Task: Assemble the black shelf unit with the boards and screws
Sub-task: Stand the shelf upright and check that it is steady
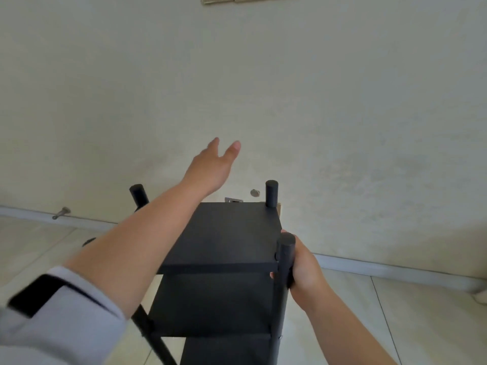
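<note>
The black shelf unit [224, 238] stands upright on the floor in front of me, with three black boards stacked between round black posts. My right hand [303, 264] grips the near right post [284, 248] just below its top. My left hand [213, 167] is raised over the unit's far left side, fingers straight and holding nothing, well above the top board. The far right post [271, 193] and the far left post [138, 196] rise above the top board. The near left post is mostly hidden by my left forearm.
A pale wall [263, 88] stands right behind the unit, with a baseboard [395, 270] along the tiled floor. A metal door stop [61, 213] sticks out of the baseboard at left. A small round metal disc [254, 192] and a metal plate [233, 200] sit on the wall behind the top board.
</note>
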